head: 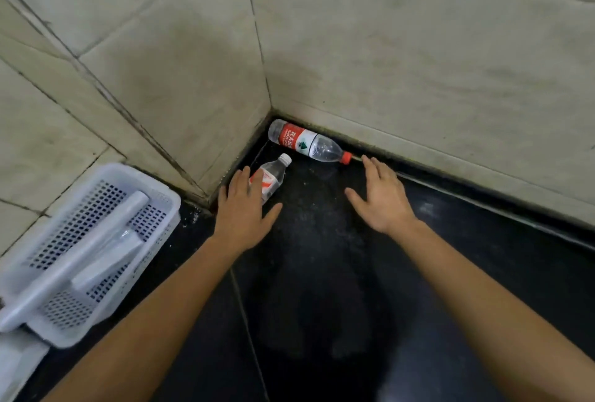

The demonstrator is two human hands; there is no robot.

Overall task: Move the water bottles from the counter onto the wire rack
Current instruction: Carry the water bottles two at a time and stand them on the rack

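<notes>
Two clear plastic water bottles lie on their sides in the corner of a black counter (322, 272). The larger bottle (309, 142) has a red-and-white label and a red cap and rests along the back wall. The smaller bottle (273, 176) has a white cap and lies nearer to me. My left hand (244, 211) is spread flat, its fingers over the lower part of the small bottle, not closed on it. My right hand (380, 198) hovers open just right of the large bottle's cap, holding nothing. No wire rack is in view.
Beige tiled walls (418, 63) meet at the corner behind the bottles. A white perforated plastic basket (154, 202) with a white roll and other items inside stands at the left on the counter.
</notes>
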